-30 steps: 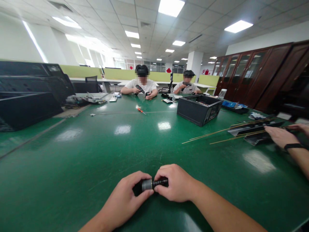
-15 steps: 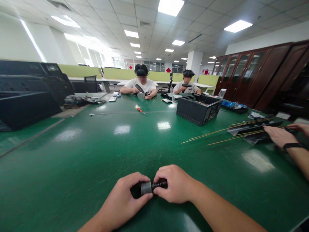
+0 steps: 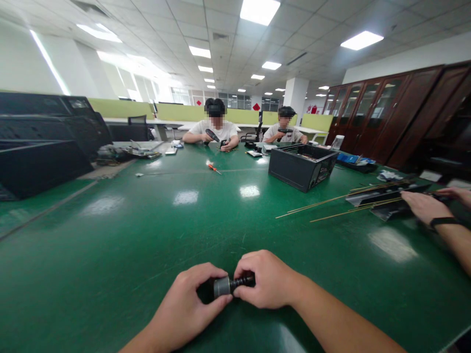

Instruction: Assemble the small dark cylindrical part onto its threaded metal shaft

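Observation:
Low in the head view, a grey metal cylinder (image 3: pixel 222 287) with a black ridged or coiled shaft (image 3: pixel 241 281) lies on its side between my hands, close above or on the green tabletop; which of the two I cannot tell. My left hand (image 3: pixel 189 299) is closed around the cylinder, thumb below and fingers above. With thumb and fingertips, my right hand (image 3: pixel 267 280) pinches the shaft, and its far end is hidden inside that hand.
A black computer case (image 3: pixel 303 165) stands on the green table (image 3: pixel 147 235). An orange screwdriver (image 3: pixel 213 168) lies left of it. Thin brass rods (image 3: pixel 346 215) jut from dark metal channels at right, under a co-worker's hand (image 3: pixel 425 208). Two people sit opposite. Dark cases (image 3: pixel 47 147) are stacked left.
My hands and the cylinder hold almost the same pose. At right, one thin rod by the co-worker's hand has slid slightly to the left.

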Motion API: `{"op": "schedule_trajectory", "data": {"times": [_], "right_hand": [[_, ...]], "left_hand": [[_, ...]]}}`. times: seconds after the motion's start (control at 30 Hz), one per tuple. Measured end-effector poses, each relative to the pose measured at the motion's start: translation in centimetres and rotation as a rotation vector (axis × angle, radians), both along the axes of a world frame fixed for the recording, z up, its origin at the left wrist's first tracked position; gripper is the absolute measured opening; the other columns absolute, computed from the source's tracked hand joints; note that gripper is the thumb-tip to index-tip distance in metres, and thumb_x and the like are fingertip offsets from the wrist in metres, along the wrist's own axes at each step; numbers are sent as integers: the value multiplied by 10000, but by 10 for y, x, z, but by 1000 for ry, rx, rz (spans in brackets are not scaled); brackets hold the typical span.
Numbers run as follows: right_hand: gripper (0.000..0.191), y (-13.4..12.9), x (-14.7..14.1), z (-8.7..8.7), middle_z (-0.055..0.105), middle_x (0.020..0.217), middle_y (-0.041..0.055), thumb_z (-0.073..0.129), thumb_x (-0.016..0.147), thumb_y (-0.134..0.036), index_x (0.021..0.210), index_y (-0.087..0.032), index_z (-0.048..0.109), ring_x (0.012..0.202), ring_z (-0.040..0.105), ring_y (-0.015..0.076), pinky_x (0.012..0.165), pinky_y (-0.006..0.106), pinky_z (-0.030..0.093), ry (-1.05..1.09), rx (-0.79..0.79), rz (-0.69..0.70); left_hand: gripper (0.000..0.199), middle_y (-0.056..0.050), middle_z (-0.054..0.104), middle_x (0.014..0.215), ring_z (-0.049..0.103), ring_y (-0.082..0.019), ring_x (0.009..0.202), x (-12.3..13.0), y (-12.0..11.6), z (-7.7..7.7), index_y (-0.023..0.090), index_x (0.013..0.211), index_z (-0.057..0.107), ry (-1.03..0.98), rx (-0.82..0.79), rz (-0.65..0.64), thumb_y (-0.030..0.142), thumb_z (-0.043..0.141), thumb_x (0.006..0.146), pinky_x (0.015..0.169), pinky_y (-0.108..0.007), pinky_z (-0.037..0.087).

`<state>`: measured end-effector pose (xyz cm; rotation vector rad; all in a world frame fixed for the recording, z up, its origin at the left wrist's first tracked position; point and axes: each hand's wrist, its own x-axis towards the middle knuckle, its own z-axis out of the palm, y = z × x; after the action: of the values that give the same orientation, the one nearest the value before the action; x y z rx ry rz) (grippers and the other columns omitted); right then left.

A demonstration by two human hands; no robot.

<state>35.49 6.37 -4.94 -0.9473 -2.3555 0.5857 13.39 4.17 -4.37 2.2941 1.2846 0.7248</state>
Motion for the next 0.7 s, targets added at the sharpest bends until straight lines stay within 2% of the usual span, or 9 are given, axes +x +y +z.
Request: {"op": "schedule_trajectory", "data": {"times": [0.7], "right_hand": [[130,0,1,1,646,753,-11,710,751,-304,833,-205,686,670,568,129,635,225,402,11,-6,-10]], "left_hand": [[148,33,713,853,672,-158,787,-4,1,-3,268,936,695,8,69,-5,319,696,797,715,-262,502]]}}
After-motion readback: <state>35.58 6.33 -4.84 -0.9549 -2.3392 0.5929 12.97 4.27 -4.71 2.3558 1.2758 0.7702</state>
